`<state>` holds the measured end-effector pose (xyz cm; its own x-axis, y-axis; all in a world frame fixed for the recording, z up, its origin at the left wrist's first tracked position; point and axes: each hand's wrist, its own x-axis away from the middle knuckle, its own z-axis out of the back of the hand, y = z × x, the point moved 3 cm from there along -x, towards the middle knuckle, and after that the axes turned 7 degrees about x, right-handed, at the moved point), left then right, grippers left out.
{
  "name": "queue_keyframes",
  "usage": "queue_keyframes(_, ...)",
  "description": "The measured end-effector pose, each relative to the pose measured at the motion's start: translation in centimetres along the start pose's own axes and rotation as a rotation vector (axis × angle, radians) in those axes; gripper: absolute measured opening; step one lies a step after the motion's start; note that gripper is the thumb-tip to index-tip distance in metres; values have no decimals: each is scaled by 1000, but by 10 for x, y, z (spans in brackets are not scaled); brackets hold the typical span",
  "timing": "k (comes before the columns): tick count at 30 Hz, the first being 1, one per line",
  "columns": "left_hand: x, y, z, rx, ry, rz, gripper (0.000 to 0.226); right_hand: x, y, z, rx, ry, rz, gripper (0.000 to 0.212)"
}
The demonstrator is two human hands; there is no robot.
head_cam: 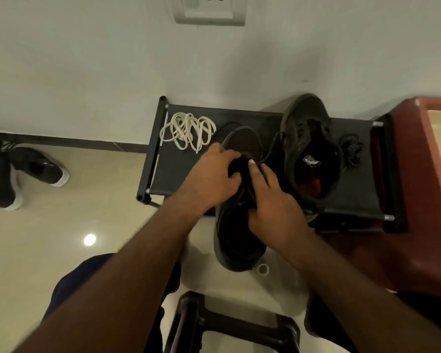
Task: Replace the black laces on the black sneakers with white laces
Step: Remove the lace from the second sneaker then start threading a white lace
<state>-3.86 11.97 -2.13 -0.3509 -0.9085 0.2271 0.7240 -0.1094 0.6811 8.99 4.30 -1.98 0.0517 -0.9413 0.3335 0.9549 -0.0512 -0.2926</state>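
Note:
A black sneaker (236,240) lies across the front edge of a low dark shoe rack (270,200), toe pointing away from me. My left hand (209,178) grips its tongue area from the left. My right hand (273,202) presses on the sneaker's throat, thumb and forefinger pinching a thin black lace (271,146) that runs up and right. The second black sneaker (312,149) lies on the rack to the right, opening toward me. A loose pile of white laces (189,132) rests on the rack's left end. A bundle of black lace (351,150) sits at the rack's right.
A red plastic stool or bin (418,187) stands right of the rack. Another pair of dark shoes with white soles (23,171) sits on the tiled floor at the left. A dark stool frame (229,324) is below me. A wall socket (209,8) is above.

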Motion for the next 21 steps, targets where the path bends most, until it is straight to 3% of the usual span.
queue_keyframes(5, 6, -2, -14, 2, 126, -52, 33, -8, -1, 1, -30, -19, -28, 83)
queue_keyframes(10, -10, 4, -18, -35, 153, 6, 19, -7, 1, -4, -62, -16, -20, 79)
queue_keyframes(14, -15, 16, -12, -6, 308, 107, 17, -4, 3, -7, -97, -19, -19, 77)
queue_keyframes(18, -15, 14, -17, 53, 199, 63, 7, -7, 1, -6, -161, 18, -31, 72)
queue_keyframes(21, -12, 5, -18, 22, 155, 41, 19, -1, -2, -6, -119, 6, -21, 73)
